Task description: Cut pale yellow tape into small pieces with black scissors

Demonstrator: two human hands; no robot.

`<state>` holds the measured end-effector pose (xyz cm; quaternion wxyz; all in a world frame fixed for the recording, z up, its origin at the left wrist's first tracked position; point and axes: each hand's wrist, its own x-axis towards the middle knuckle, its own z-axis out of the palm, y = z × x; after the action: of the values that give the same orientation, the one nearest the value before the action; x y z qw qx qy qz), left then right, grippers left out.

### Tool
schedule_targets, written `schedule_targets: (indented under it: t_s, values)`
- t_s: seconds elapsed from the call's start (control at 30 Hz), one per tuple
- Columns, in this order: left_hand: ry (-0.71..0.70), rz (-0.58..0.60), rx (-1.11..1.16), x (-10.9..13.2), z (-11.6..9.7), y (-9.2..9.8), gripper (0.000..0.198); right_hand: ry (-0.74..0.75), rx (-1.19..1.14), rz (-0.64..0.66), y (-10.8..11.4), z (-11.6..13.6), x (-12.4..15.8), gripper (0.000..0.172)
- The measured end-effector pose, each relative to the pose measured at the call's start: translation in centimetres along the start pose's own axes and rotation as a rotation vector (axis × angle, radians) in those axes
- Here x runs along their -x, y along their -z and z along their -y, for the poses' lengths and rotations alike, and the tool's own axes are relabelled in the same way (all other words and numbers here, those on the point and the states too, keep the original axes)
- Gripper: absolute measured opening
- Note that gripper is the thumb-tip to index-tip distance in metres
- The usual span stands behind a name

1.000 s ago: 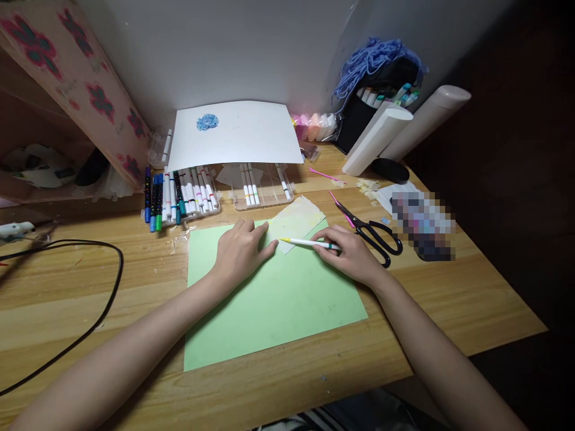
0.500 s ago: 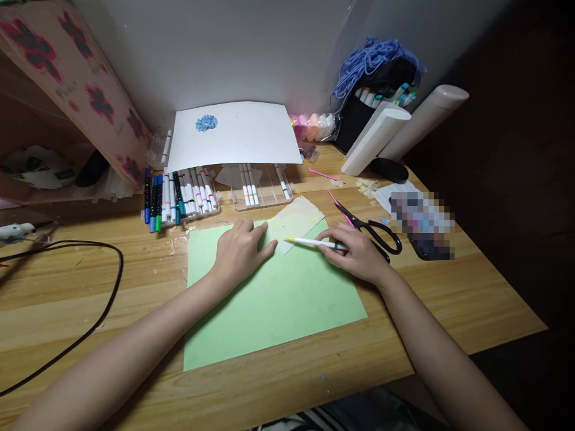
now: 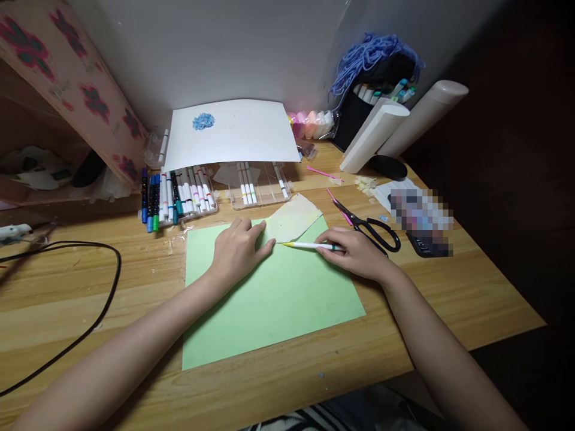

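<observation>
My left hand [image 3: 238, 245] rests on the green sheet [image 3: 269, 299], thumb and index finger spread apart against the left side of a small pale piece of paper [image 3: 291, 218]. That piece has faint yellow marks and lies over the far edge of the green sheet. Pinched in the fingers of my right hand [image 3: 350, 251] is a white marker [image 3: 305, 245] with a yellow tip and a green ring. The marker lies nearly level, its tip at the near edge of the pale paper, close to my left thumb. Whether it touches the paper is hard to see.
Black-handled scissors [image 3: 368, 227] lie just right of my right hand. Behind are markers [image 3: 193, 191], a clear case [image 3: 265, 194] and a white sheet [image 3: 242, 134] with a blue patch. A blurred phone [image 3: 422, 227] and white bottles [image 3: 375, 137] stand right; a black cable [image 3: 119, 269] curves left.
The marker's tip has moved slightly down and left. The pale paper's near corner, which pointed toward me, no longer shows. My left hand keeps its place on the sheet.
</observation>
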<state>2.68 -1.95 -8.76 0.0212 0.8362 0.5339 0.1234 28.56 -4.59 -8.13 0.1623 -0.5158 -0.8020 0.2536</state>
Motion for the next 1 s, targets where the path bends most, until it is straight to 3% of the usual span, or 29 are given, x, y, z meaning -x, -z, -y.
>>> schedule_targets:
  t_s: [0.13,0.3,0.37,0.5,0.63,0.73,0.87,1.0]
  values:
    - [-0.015,-0.013,-0.005,0.1,0.1,-0.1,0.037,-0.004,-0.003,-0.056,0.3,-0.2,0.0,0.015]
    - [-0.002,-0.063,0.03,0.2,0.3,-0.3,0.038,0.015,-0.092,0.034,0.8,0.2,0.2,0.014]
    - [-0.065,-0.103,0.072,0.2,0.4,-0.4,0.036,0.002,-0.114,0.032,0.9,0.2,0.3,0.014]
    - [-0.32,-0.112,0.107,0.3,0.6,-0.7,0.031,-0.031,-0.107,0.0,0.8,-0.1,0.3,0.014]
    - [-0.295,-0.202,0.092,0.5,0.8,-0.7,0.029,-0.036,-0.098,-0.001,1.0,-0.2,0.3,0.013]
    - [-0.327,-0.244,0.11,0.8,0.5,-0.4,0.027,-0.07,-0.109,-0.09,1.8,-0.6,0.5,0.016]
    - [-0.561,-0.055,0.135,1.3,-1.2,0.3,0.031,-0.123,-0.183,-0.111,2.6,-1.7,1.7,0.018]
    - [-0.602,0.161,0.119,1.4,-2.3,0.6,0.041,-0.13,-0.231,-0.109,1.7,-2.5,3.1,0.018]
